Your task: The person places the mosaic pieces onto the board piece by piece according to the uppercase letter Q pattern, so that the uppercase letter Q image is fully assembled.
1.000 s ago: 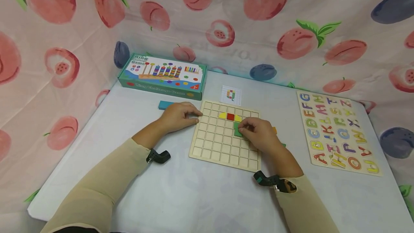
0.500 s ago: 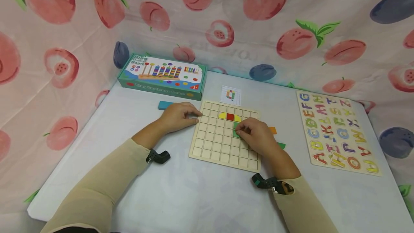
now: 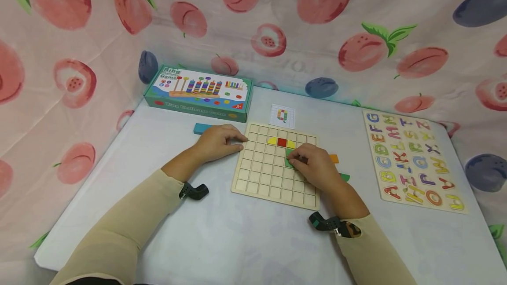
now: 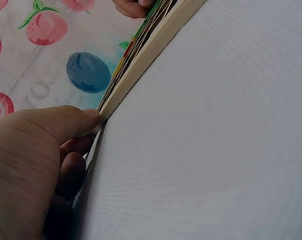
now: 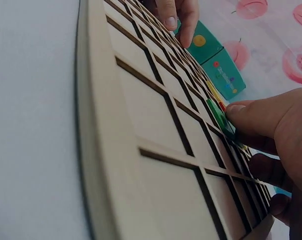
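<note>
A light wooden grid board (image 3: 257, 175) lies in the middle of the table. My right hand (image 3: 313, 162) pinches a green block (image 5: 216, 114) over the cells at the board's right half, thumb on its near side. Just beyond the block is a row of a yellow rounded piece (image 3: 272, 140), a red square (image 3: 281, 142) and another yellow piece (image 3: 291, 144). My left hand (image 3: 218, 143) rests at the board's left edge, with thumb and forefinger tips touching it. In the left wrist view the thumb (image 4: 73, 122) lies against the board's rim.
Behind the board lies a printed pattern card (image 3: 282, 116). A green Ring Challenge Game box (image 3: 198, 111) and a blue block (image 3: 201, 129) are at the left. To the right are an orange block (image 3: 334, 158), a green piece (image 3: 345, 178) and an alphabet board (image 3: 416, 162).
My right hand has shifted slightly left over the board with the green block, showing more of the orange and green pieces beside it. The left hand stays at the board's edge.
</note>
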{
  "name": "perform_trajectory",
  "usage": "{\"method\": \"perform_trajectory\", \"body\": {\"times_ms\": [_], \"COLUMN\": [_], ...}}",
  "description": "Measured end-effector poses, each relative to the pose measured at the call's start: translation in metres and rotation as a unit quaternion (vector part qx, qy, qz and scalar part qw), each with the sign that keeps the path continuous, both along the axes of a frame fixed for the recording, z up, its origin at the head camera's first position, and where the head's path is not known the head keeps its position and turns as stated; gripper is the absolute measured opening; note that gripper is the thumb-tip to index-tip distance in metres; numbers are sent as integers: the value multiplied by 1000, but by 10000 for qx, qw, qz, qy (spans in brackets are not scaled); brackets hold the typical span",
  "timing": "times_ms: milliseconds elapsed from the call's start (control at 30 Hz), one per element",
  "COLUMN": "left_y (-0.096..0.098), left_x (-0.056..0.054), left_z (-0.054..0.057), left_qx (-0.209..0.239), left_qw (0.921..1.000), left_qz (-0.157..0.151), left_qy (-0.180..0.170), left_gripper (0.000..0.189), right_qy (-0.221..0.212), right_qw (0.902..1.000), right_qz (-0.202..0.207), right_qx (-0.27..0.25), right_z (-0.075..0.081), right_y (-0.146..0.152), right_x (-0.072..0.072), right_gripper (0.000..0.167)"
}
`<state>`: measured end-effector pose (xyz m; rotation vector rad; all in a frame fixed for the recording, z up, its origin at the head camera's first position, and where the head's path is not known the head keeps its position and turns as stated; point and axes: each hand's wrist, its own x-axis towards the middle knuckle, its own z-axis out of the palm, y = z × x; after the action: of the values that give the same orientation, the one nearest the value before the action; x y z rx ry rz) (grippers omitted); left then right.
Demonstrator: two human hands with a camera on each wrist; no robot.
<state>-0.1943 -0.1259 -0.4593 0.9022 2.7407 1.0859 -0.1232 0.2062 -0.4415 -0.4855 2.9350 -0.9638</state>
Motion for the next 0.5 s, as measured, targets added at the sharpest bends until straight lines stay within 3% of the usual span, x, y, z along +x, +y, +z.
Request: {"method": "perform_trajectory", "body": {"times_ms": [267, 500], "left_y": [-1, 0], "left_x": [-1, -1], "left_z": [-1, -2], "left_qx": [-20, -57], "left_qw": [10000, 9999], "left_qz": [35, 66], "left_qy": [-20, -67], "left_gripper": [22, 22], "right_qy": [-156, 27], "right_qw": [9991, 9990], "right_qz": [-211, -401], "right_qx": [-324, -218], "right_z": [9, 12], "right_y": [13, 41], "right_x": [-1, -1], "right_gripper": [11, 15]}}
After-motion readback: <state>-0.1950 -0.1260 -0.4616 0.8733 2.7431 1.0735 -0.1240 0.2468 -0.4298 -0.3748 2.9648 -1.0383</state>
